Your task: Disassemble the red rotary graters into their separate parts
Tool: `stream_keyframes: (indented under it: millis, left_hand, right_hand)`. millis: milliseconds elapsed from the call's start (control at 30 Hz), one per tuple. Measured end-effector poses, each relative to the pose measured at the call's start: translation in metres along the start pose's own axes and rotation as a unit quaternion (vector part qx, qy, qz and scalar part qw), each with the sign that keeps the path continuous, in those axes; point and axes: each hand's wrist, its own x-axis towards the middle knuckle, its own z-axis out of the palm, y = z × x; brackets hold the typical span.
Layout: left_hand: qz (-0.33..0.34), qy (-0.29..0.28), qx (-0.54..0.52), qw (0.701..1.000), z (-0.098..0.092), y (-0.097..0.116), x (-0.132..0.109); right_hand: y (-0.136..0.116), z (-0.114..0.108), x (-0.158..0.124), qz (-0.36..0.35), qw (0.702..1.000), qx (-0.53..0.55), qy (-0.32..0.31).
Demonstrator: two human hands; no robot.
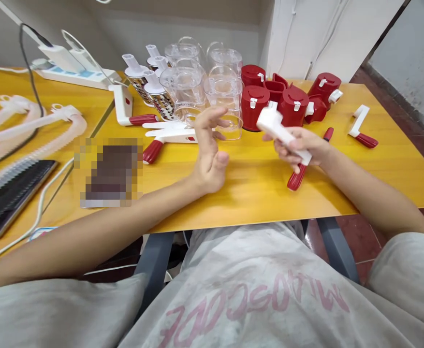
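My right hand (299, 147) is closed around a white crank handle (275, 124) with a red grip (296, 179), held above the table and slightly blurred. My left hand (212, 154) is raised over the table with its fingers curved and apart, holding nothing. Just behind it are several clear plastic cups (223, 89). Further crank handles with red grips lie on the table: one crank handle (124, 106) by the power strip, another crank handle (177, 137) left of my left hand, and a third crank handle (360, 126) at the right. A red grip tip (328, 134) shows behind my right wrist.
Several metal grater drums (161, 99) with white tops stand behind the table's middle, beside red plastic housings (254, 106). Left are a power strip (77, 75) with cables, white hangers (55, 116), a black phone (16, 193) and a pixelated object (112, 171).
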Motion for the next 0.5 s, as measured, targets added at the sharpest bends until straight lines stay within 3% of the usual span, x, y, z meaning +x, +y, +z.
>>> stream_keyframes:
  millis: [67,133,233,400,500]
  left_hand:
    - [-0.027,-0.014,-0.011,0.999,0.008,0.017,0.003]
    - [-0.113,-0.065,-0.03,0.991,0.012,0.037,0.007]
    - [-0.193,-0.101,-0.011,0.976,0.014,0.06,0.011]
    - [-0.236,-0.189,-0.028,0.953,0.01,0.061,0.005]
    - [-0.243,-0.238,-0.042,0.939,0.004,0.055,0.002]
  right_hand:
    - [0.003,0.011,0.012,0.042,0.998,-0.012,-0.055]
    - [-0.005,0.017,0.022,0.09,0.991,-0.052,-0.079]
    - [-0.023,0.019,0.033,0.131,0.97,-0.175,-0.108]
    - [-0.035,0.014,0.038,0.118,0.904,-0.392,-0.125]
    - [-0.031,0.012,0.027,0.062,0.876,-0.474,-0.064]
